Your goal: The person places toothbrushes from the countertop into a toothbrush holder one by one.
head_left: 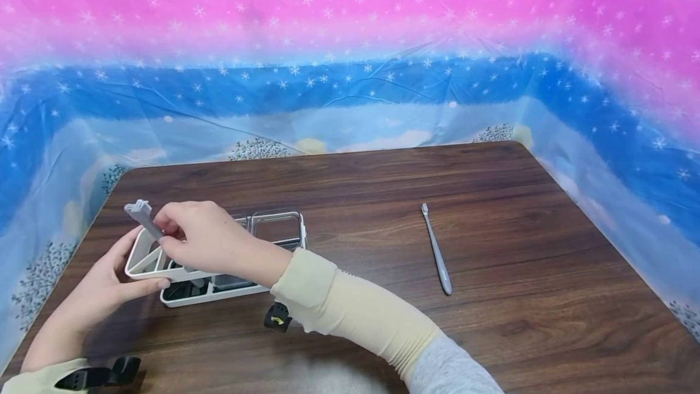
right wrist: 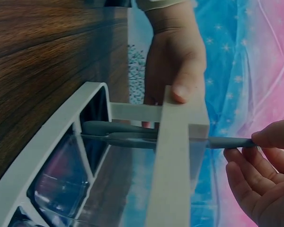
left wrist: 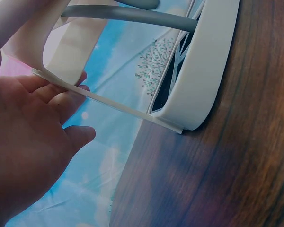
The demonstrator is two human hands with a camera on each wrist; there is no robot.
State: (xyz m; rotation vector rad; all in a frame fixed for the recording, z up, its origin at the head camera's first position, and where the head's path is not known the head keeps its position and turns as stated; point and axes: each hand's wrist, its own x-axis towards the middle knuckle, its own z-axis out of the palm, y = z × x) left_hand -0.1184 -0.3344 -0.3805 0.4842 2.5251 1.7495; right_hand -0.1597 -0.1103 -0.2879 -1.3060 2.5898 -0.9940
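Note:
A white two-tier toothbrush holder [head_left: 147, 273] stands on the left of the table, its openings split by slanted dividers. My left hand [head_left: 101, 297] grips the end of its upper frame, with the thumb on the near corner. Above that end, my right hand [head_left: 210, 236] pinches grey toothbrushes [head_left: 143, 219] just under their heads. Their handles [right wrist: 132, 139] pass down through the upper frame into an end compartment of the lower tier, as the right wrist view shows. The right forearm covers part of the holder in the head view.
Another grey toothbrush [head_left: 437, 252] lies on the right half of the dark wooden table [head_left: 519, 260]. Black wrist gear [head_left: 98, 376] is strapped on the left wrist, and more black gear [head_left: 277, 317] shows under the right sleeve. A printed curtain [head_left: 350, 78] hangs around the table.

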